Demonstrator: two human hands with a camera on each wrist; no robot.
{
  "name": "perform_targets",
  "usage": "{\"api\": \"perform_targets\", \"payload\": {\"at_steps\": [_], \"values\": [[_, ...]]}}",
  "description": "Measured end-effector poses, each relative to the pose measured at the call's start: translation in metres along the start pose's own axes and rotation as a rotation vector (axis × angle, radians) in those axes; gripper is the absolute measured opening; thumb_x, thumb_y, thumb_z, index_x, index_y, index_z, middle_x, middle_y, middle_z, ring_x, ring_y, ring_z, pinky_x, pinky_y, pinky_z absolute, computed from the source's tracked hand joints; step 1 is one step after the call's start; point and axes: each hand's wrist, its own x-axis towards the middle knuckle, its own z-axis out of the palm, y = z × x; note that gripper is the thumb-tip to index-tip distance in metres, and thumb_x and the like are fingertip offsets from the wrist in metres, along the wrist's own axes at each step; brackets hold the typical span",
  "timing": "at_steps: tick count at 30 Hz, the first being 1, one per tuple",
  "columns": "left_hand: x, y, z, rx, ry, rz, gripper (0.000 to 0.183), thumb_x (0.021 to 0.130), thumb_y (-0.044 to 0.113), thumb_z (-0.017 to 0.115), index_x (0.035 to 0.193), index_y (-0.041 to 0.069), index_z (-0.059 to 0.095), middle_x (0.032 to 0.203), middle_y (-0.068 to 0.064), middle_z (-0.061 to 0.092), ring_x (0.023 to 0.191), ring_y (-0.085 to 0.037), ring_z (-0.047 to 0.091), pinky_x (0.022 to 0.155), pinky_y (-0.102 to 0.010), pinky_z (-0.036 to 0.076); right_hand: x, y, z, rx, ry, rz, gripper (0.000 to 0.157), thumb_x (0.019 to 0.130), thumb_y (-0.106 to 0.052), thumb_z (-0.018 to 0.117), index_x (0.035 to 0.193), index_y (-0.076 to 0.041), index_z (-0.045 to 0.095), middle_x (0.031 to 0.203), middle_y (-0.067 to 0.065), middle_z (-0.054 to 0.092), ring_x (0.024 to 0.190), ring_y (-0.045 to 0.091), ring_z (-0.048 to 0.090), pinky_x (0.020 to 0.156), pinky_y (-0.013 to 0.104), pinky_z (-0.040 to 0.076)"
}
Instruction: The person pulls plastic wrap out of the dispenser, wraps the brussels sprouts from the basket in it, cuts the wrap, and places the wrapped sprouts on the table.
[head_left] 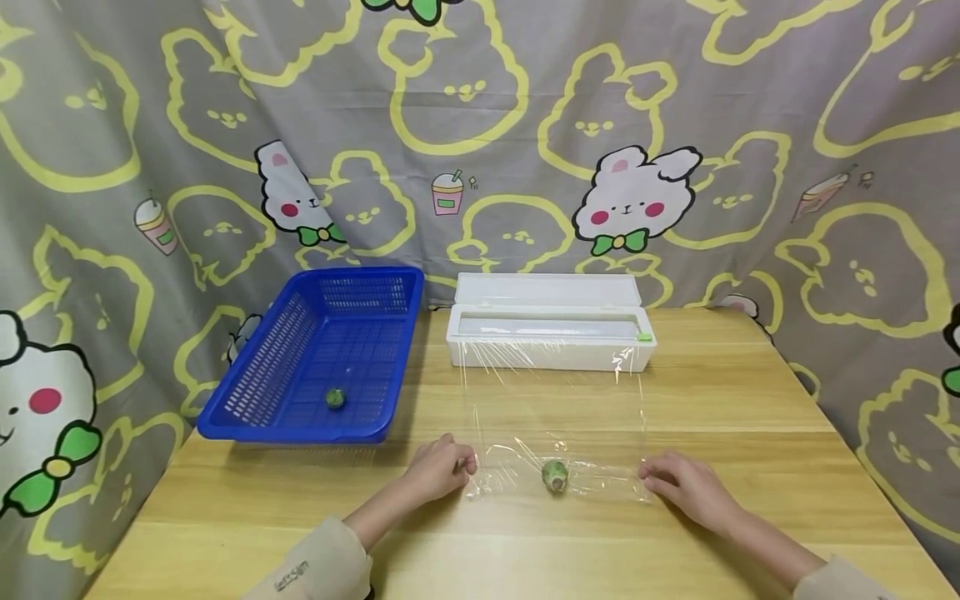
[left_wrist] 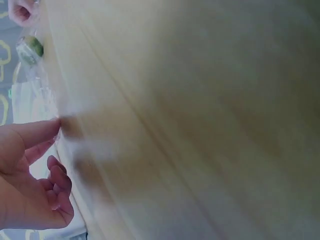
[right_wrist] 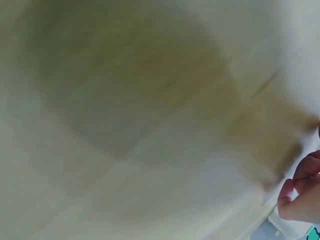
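A sheet of clear cling film [head_left: 555, 408] runs from the white dispenser box [head_left: 551, 337] toward the front of the table. My left hand [head_left: 438, 468] pinches its front left corner, and my right hand [head_left: 690, 490] pinches the front right one. Between the hands, at the film's creased front edge, sits a small round green vegetable [head_left: 555, 476] that looks like a Brussels sprout. Whether film also covers it I cannot tell. In the left wrist view, the left hand [left_wrist: 37, 175] holds the film edge between thumb and finger. The right wrist view shows only part of the right hand [right_wrist: 302, 192].
A blue plastic basket [head_left: 408, 358] stands at the left with another small green vegetable [head_left: 335, 398] inside. The dispenser's lid [head_left: 547, 289] is raised, and a green slider [head_left: 644, 337] sits at its right end. Behind the wooden table [head_left: 750, 400] hangs a patterned grey curtain [head_left: 510, 125].
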Motion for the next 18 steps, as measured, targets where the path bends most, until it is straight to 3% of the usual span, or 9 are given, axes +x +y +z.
{"api": "perform_targets", "payload": {"at_steps": [3, 6, 8, 12, 15, 18], "values": [[0.001, 0.005, -0.003, -0.031, -0.024, -0.032, 0.014, 0.069, 0.009, 0.07, 0.071, 0.019, 0.061, 0.069, 0.005, 0.045, 0.068, -0.01, 0.042, 0.059, -0.029, 0.035, -0.001, 0.001, -0.003, 0.005, -0.015, -0.012, 0.013, 0.074, -0.016, 0.073, 0.082, -0.024, 0.066, 0.079, -0.015, 0.058, 0.074, -0.001, 0.053, 0.063, 0.029, 0.046], [0.005, 0.012, -0.006, -0.077, 0.0, -0.056, 0.008, 0.072, 0.012, 0.069, 0.075, 0.018, 0.065, 0.072, 0.005, 0.047, 0.069, -0.01, 0.044, 0.062, -0.03, 0.037, 0.0, 0.002, -0.003, 0.013, -0.046, 0.0, 0.012, 0.075, -0.017, 0.072, 0.083, -0.024, 0.066, 0.079, -0.016, 0.058, 0.073, -0.001, 0.052, 0.063, 0.029, 0.045], [0.009, 0.021, -0.006, -0.115, 0.042, -0.038, 0.006, 0.075, 0.014, 0.068, 0.081, 0.016, 0.068, 0.075, 0.004, 0.051, 0.071, -0.01, 0.046, 0.064, -0.031, 0.038, 0.0, 0.002, -0.003, 0.016, -0.065, 0.02, 0.012, 0.075, -0.017, 0.071, 0.083, -0.024, 0.066, 0.079, -0.016, 0.058, 0.073, -0.001, 0.051, 0.063, 0.028, 0.044], [0.018, 0.043, -0.002, -0.161, 0.112, 0.077, 0.015, 0.076, 0.019, 0.07, 0.089, 0.013, 0.07, 0.078, 0.003, 0.06, 0.072, -0.01, 0.053, 0.068, -0.027, 0.041, 0.0, 0.003, -0.003, 0.021, -0.092, 0.037, 0.011, 0.076, -0.017, 0.071, 0.083, -0.024, 0.066, 0.081, -0.015, 0.059, 0.074, -0.001, 0.051, 0.064, 0.028, 0.043], [0.023, 0.058, 0.005, -0.224, 0.098, 0.117, 0.019, 0.074, 0.017, 0.072, 0.092, 0.012, 0.07, 0.076, 0.005, 0.063, 0.072, -0.007, 0.055, 0.068, -0.021, 0.041, 0.001, 0.003, -0.003, 0.033, -0.103, 0.041, 0.011, 0.076, -0.017, 0.07, 0.084, -0.023, 0.066, 0.081, -0.014, 0.06, 0.072, -0.002, 0.049, 0.062, 0.027, 0.041], [0.028, 0.068, 0.012, -0.304, 0.074, 0.091, 0.02, 0.072, 0.014, 0.073, 0.091, 0.012, 0.071, 0.074, 0.008, 0.064, 0.071, -0.005, 0.056, 0.068, -0.018, 0.042, 0.002, 0.002, -0.005, 0.043, -0.11, 0.045, 0.011, 0.077, -0.017, 0.07, 0.084, -0.023, 0.066, 0.08, -0.016, 0.058, 0.069, -0.003, 0.045, 0.061, 0.025, 0.039]]}}
